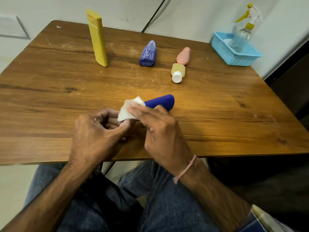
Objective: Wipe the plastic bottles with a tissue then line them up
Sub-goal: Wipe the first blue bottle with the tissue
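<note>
A dark blue bottle point(161, 101) is held just above the table's near middle. My left hand point(98, 131) grips its near end, which the hand hides. My right hand point(157, 129) presses a white tissue point(129, 110) against the bottle with curled fingers. A tall yellow bottle point(97, 39) stands upright at the back left. To its right sits a purple patterned bottle point(148, 53), then a pink bottle point(183, 56). A small yellowish bottle with a white cap point(178, 72) lies just in front of the pink one.
A light blue plastic basket point(234, 56) stands at the back right corner with a clear spray bottle point(242, 34) in it. The wooden table point(50, 97) ends at a near edge above my knees. A black cable point(153, 14) runs down the wall.
</note>
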Motion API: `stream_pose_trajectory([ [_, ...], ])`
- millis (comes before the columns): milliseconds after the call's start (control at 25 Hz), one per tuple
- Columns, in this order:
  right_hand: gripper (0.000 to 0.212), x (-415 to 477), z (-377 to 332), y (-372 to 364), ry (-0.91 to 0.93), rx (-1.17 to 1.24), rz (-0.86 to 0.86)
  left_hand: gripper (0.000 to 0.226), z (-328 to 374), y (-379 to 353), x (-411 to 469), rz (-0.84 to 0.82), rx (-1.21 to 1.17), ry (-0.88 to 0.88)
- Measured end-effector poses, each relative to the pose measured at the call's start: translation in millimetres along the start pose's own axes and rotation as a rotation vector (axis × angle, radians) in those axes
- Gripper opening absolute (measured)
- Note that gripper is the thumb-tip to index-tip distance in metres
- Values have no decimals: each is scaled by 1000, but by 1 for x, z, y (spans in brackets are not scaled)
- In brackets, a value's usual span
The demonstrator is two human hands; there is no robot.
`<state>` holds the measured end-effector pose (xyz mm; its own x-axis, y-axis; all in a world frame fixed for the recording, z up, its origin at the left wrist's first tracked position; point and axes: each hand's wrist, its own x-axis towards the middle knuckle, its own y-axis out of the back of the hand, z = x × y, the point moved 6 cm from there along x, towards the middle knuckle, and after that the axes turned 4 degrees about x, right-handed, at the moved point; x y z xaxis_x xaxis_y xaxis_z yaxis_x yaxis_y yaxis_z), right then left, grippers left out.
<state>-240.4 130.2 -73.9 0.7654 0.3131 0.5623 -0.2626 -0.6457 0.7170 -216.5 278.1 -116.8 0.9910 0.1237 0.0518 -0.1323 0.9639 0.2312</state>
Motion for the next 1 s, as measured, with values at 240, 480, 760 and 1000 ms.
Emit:
stream_pose_trajectory([
  [240,51,15,77,30,-307,-77,139,34,-6,-4,9,7,-66,138],
  [480,53,15,66,12,-379,-85,138,35,-5,-6,18,-58,-260,319],
  [760,57,7,78,12,-459,-96,184,28,0,-9,19,-92,-283,393],
  [1000,64,0,-4,-19,-188,154,-3,37,-1,-6,18,-141,-289,423],
])
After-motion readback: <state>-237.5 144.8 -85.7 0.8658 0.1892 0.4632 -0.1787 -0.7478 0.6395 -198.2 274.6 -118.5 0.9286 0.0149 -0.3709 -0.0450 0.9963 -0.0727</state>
